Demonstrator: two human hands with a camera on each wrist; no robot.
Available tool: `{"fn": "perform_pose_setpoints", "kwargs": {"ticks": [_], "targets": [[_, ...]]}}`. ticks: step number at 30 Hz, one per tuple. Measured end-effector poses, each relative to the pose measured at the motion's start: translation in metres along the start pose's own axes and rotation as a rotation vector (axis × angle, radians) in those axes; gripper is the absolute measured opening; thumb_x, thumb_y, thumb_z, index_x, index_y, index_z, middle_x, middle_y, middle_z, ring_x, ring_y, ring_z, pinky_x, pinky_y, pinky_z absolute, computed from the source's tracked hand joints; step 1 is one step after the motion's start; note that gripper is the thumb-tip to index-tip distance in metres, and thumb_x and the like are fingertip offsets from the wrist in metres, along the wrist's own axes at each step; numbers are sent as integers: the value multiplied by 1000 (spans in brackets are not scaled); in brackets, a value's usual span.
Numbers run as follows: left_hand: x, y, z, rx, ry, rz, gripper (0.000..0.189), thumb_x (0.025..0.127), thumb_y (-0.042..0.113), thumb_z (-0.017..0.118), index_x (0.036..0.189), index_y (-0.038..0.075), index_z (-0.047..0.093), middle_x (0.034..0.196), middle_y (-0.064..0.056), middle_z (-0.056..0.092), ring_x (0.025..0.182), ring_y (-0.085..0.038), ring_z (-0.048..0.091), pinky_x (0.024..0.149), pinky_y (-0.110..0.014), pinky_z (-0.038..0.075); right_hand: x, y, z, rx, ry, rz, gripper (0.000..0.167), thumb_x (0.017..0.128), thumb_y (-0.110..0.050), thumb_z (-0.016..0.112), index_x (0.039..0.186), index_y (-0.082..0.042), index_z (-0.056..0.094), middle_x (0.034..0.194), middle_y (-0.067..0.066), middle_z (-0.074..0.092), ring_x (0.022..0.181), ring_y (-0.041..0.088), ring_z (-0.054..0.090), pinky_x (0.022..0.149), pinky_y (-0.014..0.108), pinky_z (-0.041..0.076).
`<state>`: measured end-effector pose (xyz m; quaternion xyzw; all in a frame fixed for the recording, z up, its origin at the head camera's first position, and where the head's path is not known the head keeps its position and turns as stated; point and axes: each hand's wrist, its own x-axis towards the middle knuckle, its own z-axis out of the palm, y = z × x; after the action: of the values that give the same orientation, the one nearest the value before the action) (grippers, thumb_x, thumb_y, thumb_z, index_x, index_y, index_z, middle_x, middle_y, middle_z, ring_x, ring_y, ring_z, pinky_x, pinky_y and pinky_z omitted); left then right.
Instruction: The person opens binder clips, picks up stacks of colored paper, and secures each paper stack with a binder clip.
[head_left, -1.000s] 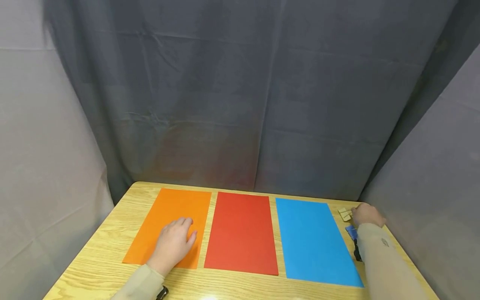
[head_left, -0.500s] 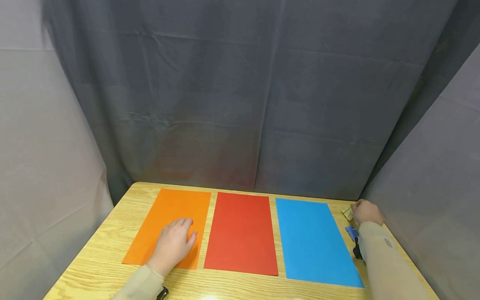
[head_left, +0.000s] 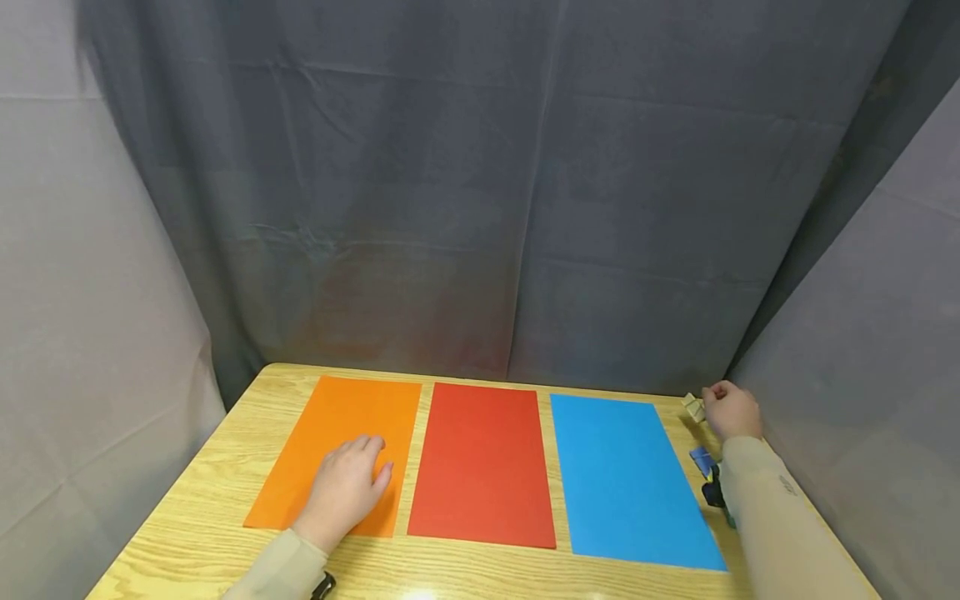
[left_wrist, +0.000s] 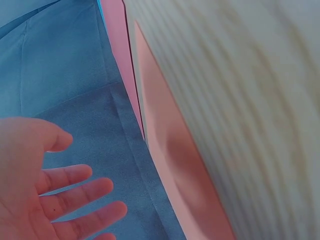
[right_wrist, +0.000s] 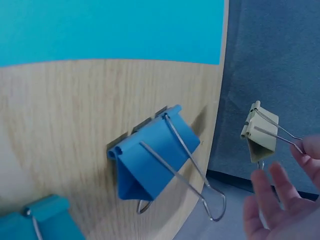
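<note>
My right hand [head_left: 733,411] is over the table's far right corner, its thumb and fingertip pinching a wire handle of a pale yellow binder clip [right_wrist: 262,130]. In the right wrist view the clip hangs out from the fingers, apart from the wood. Below it a blue binder clip [right_wrist: 155,155] lies on the table with its handles spread. Part of a teal binder clip [right_wrist: 45,220] shows at that view's lower left. My left hand [head_left: 341,492] hovers over the orange sheet [head_left: 367,408], fingers spread and relaxed, holding nothing; its shadow falls on the paper.
A red sheet [head_left: 483,467] and a light blue sheet [head_left: 633,483] lie beside the orange one on the wooden table [head_left: 172,525]. A dark grey curtain [head_left: 420,208] hangs behind, with paler cloth [head_left: 870,375] along both sides.
The right hand has risen from the table, lifting the pale yellow binder clip with it. The left hand has stayed in place.
</note>
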<state>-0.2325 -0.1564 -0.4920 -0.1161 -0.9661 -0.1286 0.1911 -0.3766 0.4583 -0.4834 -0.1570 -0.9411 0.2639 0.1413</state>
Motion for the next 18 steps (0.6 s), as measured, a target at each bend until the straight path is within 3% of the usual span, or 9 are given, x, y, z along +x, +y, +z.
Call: {"fn": "perform_pose_setpoints", "kwargs": {"ticks": [11, 18], "targets": [[0, 3, -2, 7, 3, 9, 28, 93, 25, 75, 112, 6, 69, 103, -8, 72, 88, -29, 69, 79, -49, 57, -5, -7, -6, 23, -15, 9, 34, 109, -30, 40, 110, -2, 58, 96, 17, 62, 79, 30, 55, 63, 36, 39], [0, 4, -2, 11, -5, 12, 28, 93, 25, 75, 112, 6, 69, 103, -9, 72, 88, -29, 69, 80, -48, 57, -8, -9, -13, 42, -34, -8, 33, 110, -29, 39, 113, 0, 55, 102, 24, 61, 81, 33, 55, 63, 37, 38]]}}
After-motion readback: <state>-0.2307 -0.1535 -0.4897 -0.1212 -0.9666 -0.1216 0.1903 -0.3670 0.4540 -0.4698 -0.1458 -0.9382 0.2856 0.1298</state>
